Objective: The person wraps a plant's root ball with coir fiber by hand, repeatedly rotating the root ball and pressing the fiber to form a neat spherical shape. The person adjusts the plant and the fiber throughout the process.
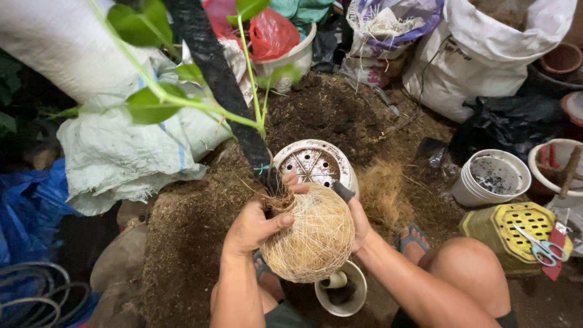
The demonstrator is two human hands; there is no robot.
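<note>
Most of our right hand [359, 220] is hidden behind the fibre ball [310, 242], so we cannot tell how its fingers lie; only the wrist edge and a dark handle [344, 192] sticking up beside it show. The handle's lower end is out of sight. The plant's roots are covered by the ball, and the black-wrapped stake [221, 85] runs out of the top of the view, as do the green leaves [149, 104]. Our left hand [258, 223] comes in from below, palm against the ball's left side, thumb laid across its front, fingers curled over the top where the stake enters: it is clamped on the ball. The ball hangs between our knees, above a small white cup [342, 290] and just in front of an upturned white pot [314, 164] lying on loose brown soil [182, 225].
</note>
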